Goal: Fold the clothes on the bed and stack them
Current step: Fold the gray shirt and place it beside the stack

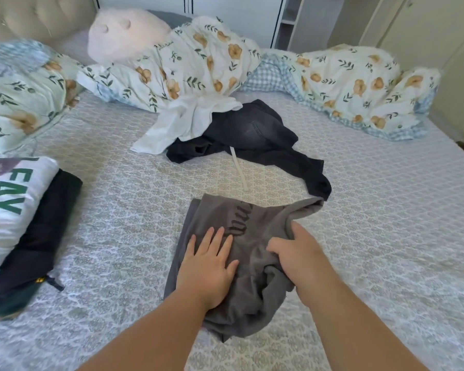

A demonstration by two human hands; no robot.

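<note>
Head view: left hand (208, 266) lying flat, pressing dark grey cotton garment (241, 266); right hand (292, 253) pinching bunched fold. Risk: fold slipping, creasing w/ uneven pull.

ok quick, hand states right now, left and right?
Left hand: open, pressing flat on the grey garment.
Right hand: closed, gripping a fold of it.

A grey garment (252, 253) with dark lettering lies partly folded and rumpled on the bed (386, 223), nearest the viewer. Beyond it, further up the bed, dark grey jeans (252, 132) sprawl unfolded, one leg trailing back to the grey garment's far corner. A crumpled white garment (182, 124) overlaps the jeans' left side. Left of the grey garment sits a stack: a folded white top with green letters (8, 207) (blurred) over a folded black garment (38, 242).
</note>
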